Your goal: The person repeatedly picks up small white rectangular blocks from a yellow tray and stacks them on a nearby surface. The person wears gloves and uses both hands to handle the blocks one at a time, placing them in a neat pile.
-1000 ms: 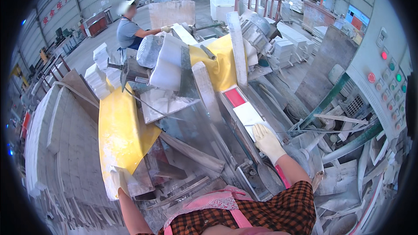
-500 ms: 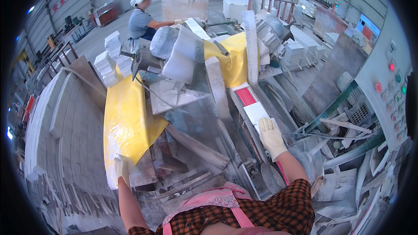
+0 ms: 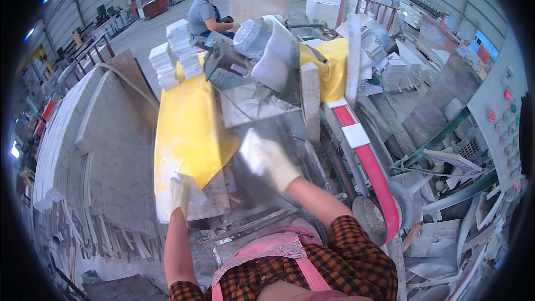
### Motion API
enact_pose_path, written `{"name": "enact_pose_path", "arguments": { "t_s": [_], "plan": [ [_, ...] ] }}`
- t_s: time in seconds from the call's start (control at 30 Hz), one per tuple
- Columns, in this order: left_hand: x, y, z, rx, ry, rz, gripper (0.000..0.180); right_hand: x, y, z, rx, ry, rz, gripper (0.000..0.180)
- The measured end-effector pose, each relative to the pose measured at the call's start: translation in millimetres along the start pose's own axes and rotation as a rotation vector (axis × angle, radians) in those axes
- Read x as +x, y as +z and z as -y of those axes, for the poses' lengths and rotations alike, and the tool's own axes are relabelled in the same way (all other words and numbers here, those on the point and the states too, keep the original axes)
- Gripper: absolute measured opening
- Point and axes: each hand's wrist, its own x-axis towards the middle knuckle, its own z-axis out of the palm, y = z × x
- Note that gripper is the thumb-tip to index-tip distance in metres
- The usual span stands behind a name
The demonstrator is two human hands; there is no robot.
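My right hand [image 3: 277,167], in a pale glove, is smeared by motion between the belt and the yellow sheet. It holds a small white tile [image 3: 252,149], tilted on its edge. My left hand [image 3: 179,192], gloved too, is closed at the near end of the yellow sheet [image 3: 192,122]. A whitish piece lies by its fingers, but what they grip is not clear. Another white tile [image 3: 355,135] lies flat on the narrow red belt [image 3: 372,167], with neither hand on it.
Stacked white tiles [image 3: 177,50] stand beyond the yellow sheet. Long stone slabs [image 3: 114,156] line the left. Ahead is a motor [image 3: 252,38]; a control panel [image 3: 504,122] rises at the right above broken stone pieces [image 3: 432,245]. Another person [image 3: 205,14] works behind the machine.
My right hand has left the belt and swung left with a white tile. One tile stays on the belt, with more red showing. The view has shifted, and my left hand remains by the yellow sheet.
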Motion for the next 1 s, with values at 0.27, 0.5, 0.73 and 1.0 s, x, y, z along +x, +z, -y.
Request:
{"name": "enact_pose_path", "arguments": {
  "t_s": [0.27, 0.5, 0.73, 1.0],
  "plan": [
    [16, 0, -20, 0.207, -0.013, 0.093, 0.056, 41, 199, -117, -0.452, -0.108, -0.026, 0.05],
    [-5, -24, -45, -0.424, -0.284, 0.316, 0.085, 21, 195, -89, -0.281, -0.065, 0.284, 0.067],
    [-23, -2, -56, -0.166, -0.223, 0.012, 0.096, 16, 114, -45, -0.239, -0.204, 0.649, 0.055],
    [-16, 4, -54, -0.227, -0.167, 0.002, 0.063, 27, -130, -48, -0.542, -0.329, -0.071, 0.04]
  ]
}}
